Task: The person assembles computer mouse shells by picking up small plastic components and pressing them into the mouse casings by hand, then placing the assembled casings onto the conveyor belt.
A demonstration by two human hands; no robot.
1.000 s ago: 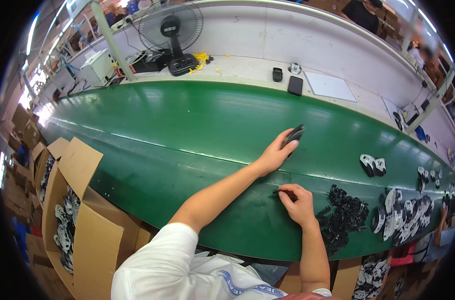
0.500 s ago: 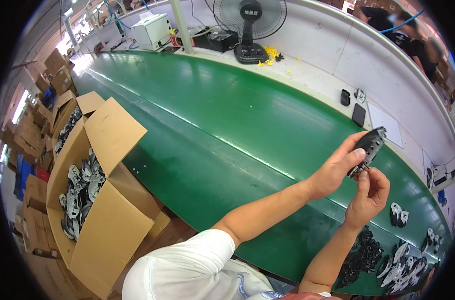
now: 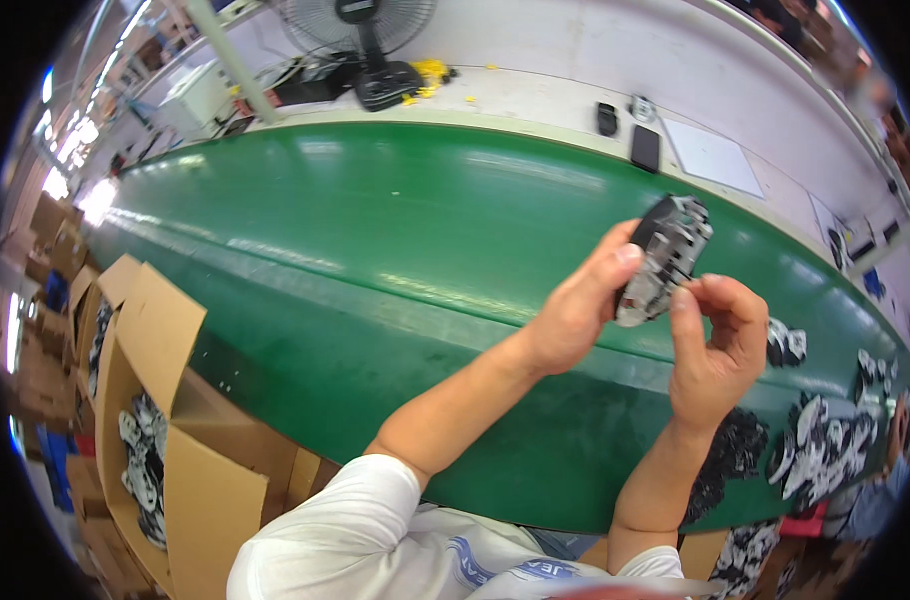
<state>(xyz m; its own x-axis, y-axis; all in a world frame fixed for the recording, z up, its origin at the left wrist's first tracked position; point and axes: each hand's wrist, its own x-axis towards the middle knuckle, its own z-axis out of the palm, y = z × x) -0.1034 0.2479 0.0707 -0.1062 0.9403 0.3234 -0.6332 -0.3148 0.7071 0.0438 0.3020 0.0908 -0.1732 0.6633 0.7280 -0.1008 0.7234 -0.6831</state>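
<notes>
A curved plastic shell (image 3: 661, 262), black outside with a grey moulded inner side, is gripped in my left hand (image 3: 585, 300). The thumb lies on its near side, and the inner face is turned toward my right hand. At the shell's lower right edge, my right hand (image 3: 720, 340) is closed in a pinch of thumb and forefinger. Whatever sits between those fingertips is too small to make out. Below my right hand lies a pile of small black plastic parts (image 3: 727, 455) on the green work surface (image 3: 375, 300). Several grey-and-black shells (image 3: 825, 445) are heaped to its right.
An open cardboard box (image 3: 215, 490) with similar shells stands at the left. More shells (image 3: 786, 343) lie to the right of my right hand. Along the back ledge are a fan (image 3: 385, 85), yellow bits (image 3: 430, 78), a phone (image 3: 645, 148) and a white sheet (image 3: 710, 158).
The view has swung to the right. The shell has been turned so that more of its grey inner side shows, and my right hand still pinches at its edge.
</notes>
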